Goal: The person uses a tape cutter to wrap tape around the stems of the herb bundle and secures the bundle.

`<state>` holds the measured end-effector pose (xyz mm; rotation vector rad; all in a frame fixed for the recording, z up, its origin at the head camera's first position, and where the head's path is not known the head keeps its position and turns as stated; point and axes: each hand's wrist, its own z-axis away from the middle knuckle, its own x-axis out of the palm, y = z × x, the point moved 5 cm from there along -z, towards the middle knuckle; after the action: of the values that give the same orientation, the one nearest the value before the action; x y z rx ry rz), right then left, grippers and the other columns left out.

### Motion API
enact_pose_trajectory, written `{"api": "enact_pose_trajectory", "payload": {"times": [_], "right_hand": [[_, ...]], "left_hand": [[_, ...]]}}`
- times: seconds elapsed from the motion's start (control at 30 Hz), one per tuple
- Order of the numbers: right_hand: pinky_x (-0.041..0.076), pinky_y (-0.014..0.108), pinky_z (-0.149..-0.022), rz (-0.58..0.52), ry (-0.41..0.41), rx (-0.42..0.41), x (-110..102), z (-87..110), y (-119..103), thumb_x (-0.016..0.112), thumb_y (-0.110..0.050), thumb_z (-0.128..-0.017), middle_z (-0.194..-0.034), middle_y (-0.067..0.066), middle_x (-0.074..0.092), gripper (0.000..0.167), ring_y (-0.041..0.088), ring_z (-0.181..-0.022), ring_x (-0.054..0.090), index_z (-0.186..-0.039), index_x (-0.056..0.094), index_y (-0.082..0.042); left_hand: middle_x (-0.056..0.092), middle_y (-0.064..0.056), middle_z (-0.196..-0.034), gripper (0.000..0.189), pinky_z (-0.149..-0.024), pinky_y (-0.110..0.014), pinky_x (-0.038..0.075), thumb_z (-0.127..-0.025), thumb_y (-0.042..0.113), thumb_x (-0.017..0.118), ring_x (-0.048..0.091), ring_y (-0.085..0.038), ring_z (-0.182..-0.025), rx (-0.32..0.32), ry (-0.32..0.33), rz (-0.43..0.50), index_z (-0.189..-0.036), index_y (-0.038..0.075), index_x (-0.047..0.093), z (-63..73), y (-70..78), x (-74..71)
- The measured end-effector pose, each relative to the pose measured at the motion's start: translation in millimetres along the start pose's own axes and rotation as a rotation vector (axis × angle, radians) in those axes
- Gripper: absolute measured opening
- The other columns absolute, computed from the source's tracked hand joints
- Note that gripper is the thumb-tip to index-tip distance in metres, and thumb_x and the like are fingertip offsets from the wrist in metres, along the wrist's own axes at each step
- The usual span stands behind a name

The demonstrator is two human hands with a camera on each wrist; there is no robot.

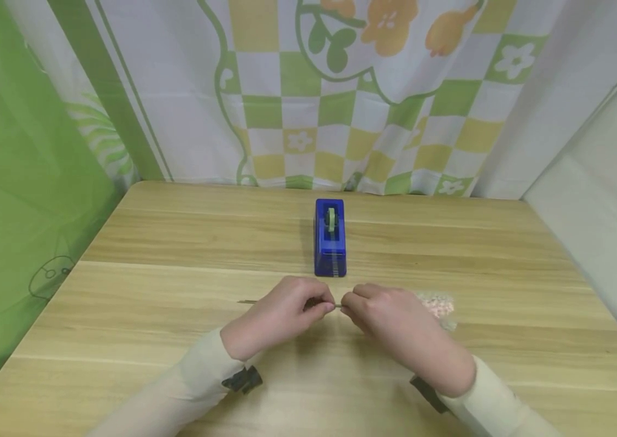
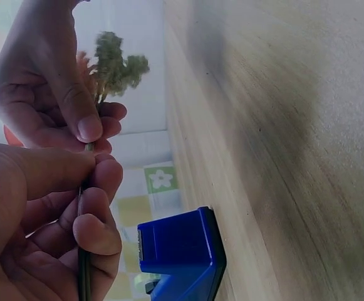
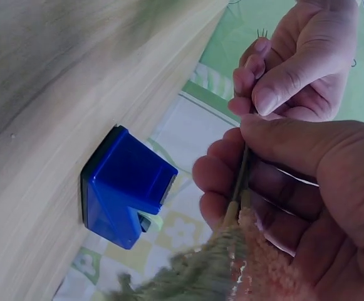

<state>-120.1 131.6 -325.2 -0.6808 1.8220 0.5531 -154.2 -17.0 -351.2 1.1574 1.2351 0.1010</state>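
Over the middle of the table my two hands hold a small bunch of fuzzy flowers [image 1: 436,306] by its thin stems. One flower is green [image 3: 191,273] and another is pink [image 3: 266,260]. My right hand [image 1: 398,318] pinches the stems nearer the flower heads, thumb against fingers. Just beside it, my left hand [image 1: 286,312] grips the stems [image 2: 84,276] farther down, with several fingers curled round them. The stem ends [image 1: 246,301] stick out to the left of that hand. Whether tape is on the stems cannot be seen.
A blue tape dispenser [image 1: 332,246] with a roll of tape [image 1: 331,220] stands beyond the hands, its cutting end toward me. The wooden table [image 1: 177,243] meets a checked, flowered curtain [image 1: 335,112] at the back. Green cloth [image 1: 24,182] hangs on the left.
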Motion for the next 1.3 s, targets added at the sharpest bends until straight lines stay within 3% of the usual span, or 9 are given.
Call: {"api": "enact_pose_trajectory", "payload": {"times": [0.37,0.73,1.0,1.3], "right_hand": [[0.038,0.014,-0.05,-0.016,0.058,0.001,2.4,0.0,1.0,0.083,-0.016,-0.09,-0.069,-0.01,0.053,0.018,0.001,-0.058,0.035,-0.083,0.066,-0.015],[0.031,0.015,-0.049,-0.07,-0.016,0.055,6.0,0.7,4.2,0.077,-0.018,-0.095,-0.066,-0.01,0.045,0.02,0.002,-0.057,0.031,-0.084,0.061,-0.015],[0.04,0.016,-0.052,-0.079,-0.032,0.053,7.2,0.6,5.1,0.077,-0.018,-0.095,-0.07,-0.011,0.052,0.011,0.001,-0.059,0.037,-0.087,0.07,-0.017],[0.047,0.017,-0.057,-0.112,0.014,0.034,8.1,-1.3,7.2,0.081,-0.016,-0.092,-0.074,-0.01,0.058,0.007,0.0,-0.063,0.044,-0.09,0.074,-0.016]], "left_hand": [[0.062,0.001,-0.077,0.016,-0.062,-0.019,0.043,-0.103,0.008,0.063,0.047,-0.004,-0.065,-0.001,-0.019,0.001,-0.096,0.004,0.077,-1.4,-2.5,0.8],[0.074,-0.004,-0.086,0.013,-0.068,-0.019,0.049,-0.101,0.009,0.066,0.053,-0.006,-0.07,-0.013,0.012,-0.013,-0.098,0.004,0.079,-1.9,-2.8,0.8],[0.076,-0.004,-0.091,0.012,-0.072,-0.019,0.053,-0.1,0.009,0.068,0.059,-0.006,-0.075,-0.014,0.036,-0.025,-0.098,0.004,0.078,-1.2,-2.1,0.2],[0.075,-0.002,-0.09,0.013,-0.072,-0.02,0.053,-0.1,0.009,0.066,0.06,-0.007,-0.076,-0.029,0.036,-0.034,-0.099,0.005,0.079,-1.7,-3.5,0.0]]}}
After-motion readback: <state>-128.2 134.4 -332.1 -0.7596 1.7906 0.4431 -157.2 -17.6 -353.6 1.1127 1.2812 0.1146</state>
